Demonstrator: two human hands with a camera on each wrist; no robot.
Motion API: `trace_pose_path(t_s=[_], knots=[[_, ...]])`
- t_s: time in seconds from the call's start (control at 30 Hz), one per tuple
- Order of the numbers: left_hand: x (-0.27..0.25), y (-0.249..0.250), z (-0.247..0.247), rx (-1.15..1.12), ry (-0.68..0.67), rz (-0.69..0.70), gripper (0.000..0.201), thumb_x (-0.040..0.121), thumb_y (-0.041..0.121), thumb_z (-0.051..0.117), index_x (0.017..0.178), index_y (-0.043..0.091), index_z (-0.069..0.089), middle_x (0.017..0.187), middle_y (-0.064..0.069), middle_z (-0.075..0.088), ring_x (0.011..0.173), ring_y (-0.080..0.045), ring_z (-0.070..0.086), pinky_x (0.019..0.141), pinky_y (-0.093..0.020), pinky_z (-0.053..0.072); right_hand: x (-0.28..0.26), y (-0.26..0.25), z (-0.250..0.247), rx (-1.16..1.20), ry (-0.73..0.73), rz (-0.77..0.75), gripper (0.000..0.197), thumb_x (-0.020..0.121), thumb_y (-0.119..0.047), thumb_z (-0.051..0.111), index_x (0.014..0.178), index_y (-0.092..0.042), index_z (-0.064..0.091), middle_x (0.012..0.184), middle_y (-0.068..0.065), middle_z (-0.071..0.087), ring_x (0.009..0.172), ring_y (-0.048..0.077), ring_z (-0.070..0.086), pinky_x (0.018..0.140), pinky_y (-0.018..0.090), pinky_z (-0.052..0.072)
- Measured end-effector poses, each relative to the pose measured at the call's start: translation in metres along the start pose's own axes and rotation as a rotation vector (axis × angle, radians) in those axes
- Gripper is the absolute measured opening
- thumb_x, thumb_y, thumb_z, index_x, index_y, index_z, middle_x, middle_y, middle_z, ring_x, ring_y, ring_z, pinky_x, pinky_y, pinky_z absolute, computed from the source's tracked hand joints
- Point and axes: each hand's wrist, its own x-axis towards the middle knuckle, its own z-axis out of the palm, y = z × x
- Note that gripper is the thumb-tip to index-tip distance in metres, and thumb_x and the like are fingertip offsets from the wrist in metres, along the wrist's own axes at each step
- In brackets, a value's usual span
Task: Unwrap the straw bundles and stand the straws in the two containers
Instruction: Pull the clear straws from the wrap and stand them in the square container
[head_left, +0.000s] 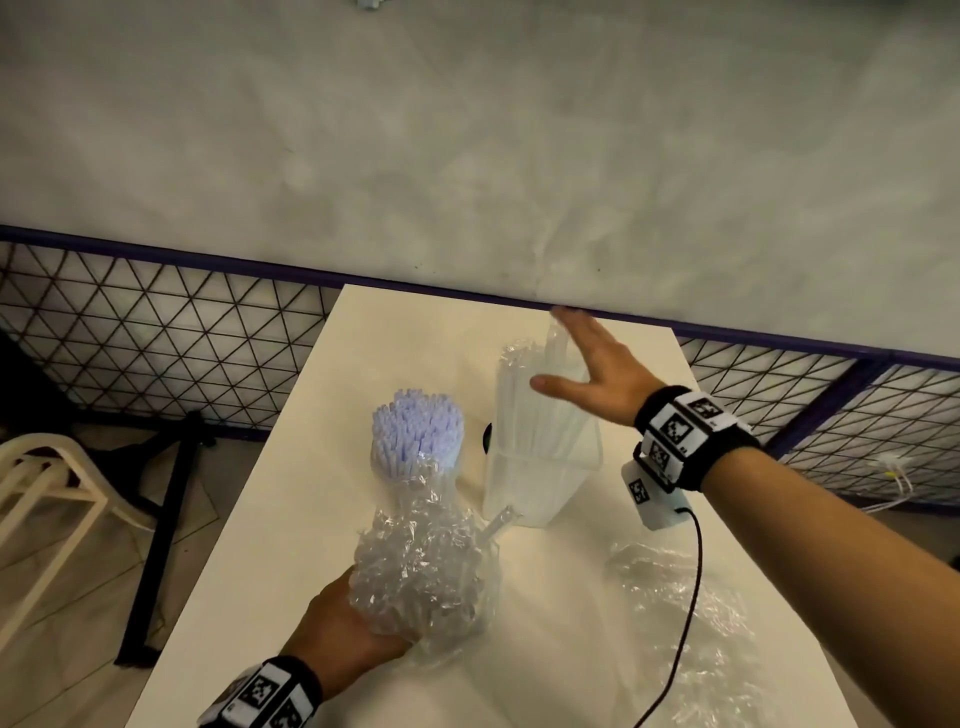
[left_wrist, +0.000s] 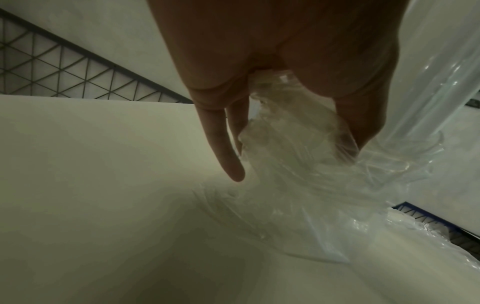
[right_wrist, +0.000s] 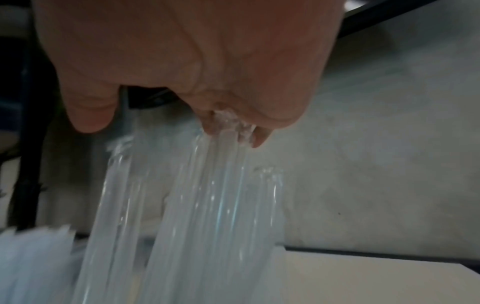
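Straws, long clear plastic (head_left: 540, 410): standing in the square clear plastic container (head_left: 540, 483) toward the table's far right edge, leaning, tops above its rim; item largely stowed. My right hand (head_left: 597, 364) lies over their tops, fingers straight and spread, thumb out; the right wrist view shows a few tips touching my fingers (right_wrist: 259, 135), which do not close round them, so I judge this hand is only levelling them.

Straws, pale lilac, thin, tightly bunched (head_left: 418, 428): upright near the table's middle, tops bare, lower half in crumpled clear plastic wrap (head_left: 421, 571). Whether a second container stands under that wrap I cannot tell. My left hand (head_left: 343, 623) grips the wrap's lower end, thumb and fingers closed on the film. Judged half unwrapped.

Loose item: one clear straw (head_left: 498, 522) poking out beside the wrap, at the container's foot; to be stood up.

Discarded clear plastic wrap (head_left: 691, 613): flat toward the white table's (head_left: 322, 519) near right edge, empty.

Remaining, by my judgement: strip the lilac bundle, confirm its container, stand the stray straw.
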Motion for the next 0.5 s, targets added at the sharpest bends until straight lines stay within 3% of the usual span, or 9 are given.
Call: trace_pose_path(t_s=[0.07, 0.13, 0.23, 0.33, 0.4, 0.5], knots=[[0.000, 0.000, 0.001, -0.031, 0.005, -0.025, 0.061, 0.036, 0.040, 0.087, 0.093, 0.026, 0.071, 0.089, 0.014, 0.076, 0.086, -0.005, 0.072, 0.089, -0.035, 0.055, -0.001, 0.003, 0.019, -0.080, -0.133, 0.016, 0.103, 0.080, -0.075, 0.052, 0.157, -0.024, 0.007, 0.165, 0.000, 0.008, 0.152, 0.016, 0.001, 0.122, 0.048, 0.012], [0.000, 0.001, 0.002, -0.057, 0.013, -0.030, 0.062, 0.033, 0.041, 0.087, 0.092, 0.027, 0.072, 0.089, 0.018, 0.075, 0.085, -0.001, 0.071, 0.088, -0.030, 0.054, -0.003, 0.003, 0.028, -0.071, -0.172, 0.047, 0.102, 0.081, -0.073, 0.054, 0.157, -0.024, 0.006, 0.165, 0.000, 0.006, 0.152, 0.016, -0.001, 0.122, 0.046, 0.010], [-0.002, 0.000, 0.001, -0.068, 0.024, -0.029, 0.058, 0.031, 0.038, 0.087, 0.088, 0.036, 0.072, 0.088, 0.020, 0.075, 0.083, 0.001, 0.071, 0.086, -0.028, 0.054, -0.001, -0.004, 0.027, 0.056, -0.040, 0.018, 0.103, 0.081, -0.061, 0.065, 0.156, -0.024, 0.005, 0.165, -0.004, 0.007, 0.151, 0.016, 0.007, 0.122, 0.043, 0.014], [-0.002, -0.002, 0.001, -0.056, 0.033, -0.033, 0.060, 0.030, 0.038, 0.087, 0.088, 0.039, 0.070, 0.088, 0.024, 0.074, 0.084, 0.002, 0.071, 0.085, -0.024, 0.054, 0.001, -0.013, 0.026, 0.076, 0.100, -0.153, 0.101, 0.082, -0.057, 0.068, 0.155, -0.032, 0.004, 0.165, -0.009, 0.002, 0.151, 0.013, 0.009, 0.117, 0.041, 0.015], [-0.001, -0.002, 0.001, -0.048, 0.040, -0.034, 0.060, 0.031, 0.040, 0.087, 0.088, 0.042, 0.069, 0.088, 0.028, 0.072, 0.087, 0.001, 0.070, 0.084, -0.019, 0.053, 0.003, -0.017, 0.030, 0.012, 0.093, -0.233, 0.090, 0.086, -0.055, 0.064, 0.154, -0.036, 0.008, 0.164, -0.013, 0.002, 0.151, 0.011, 0.009, 0.115, 0.042, 0.015], [-0.002, 0.002, 0.002, -0.026, 0.035, -0.021, 0.064, 0.031, 0.045, 0.083, 0.093, 0.041, 0.066, 0.088, 0.039, 0.066, 0.086, 0.006, 0.067, 0.084, -0.021, 0.051, 0.009, -0.018, 0.042, -0.161, -0.018, -0.235, 0.068, 0.095, -0.047, 0.053, 0.153, -0.034, 0.020, 0.164, -0.012, 0.010, 0.151, 0.014, 0.010, 0.119, 0.045, 0.016]])
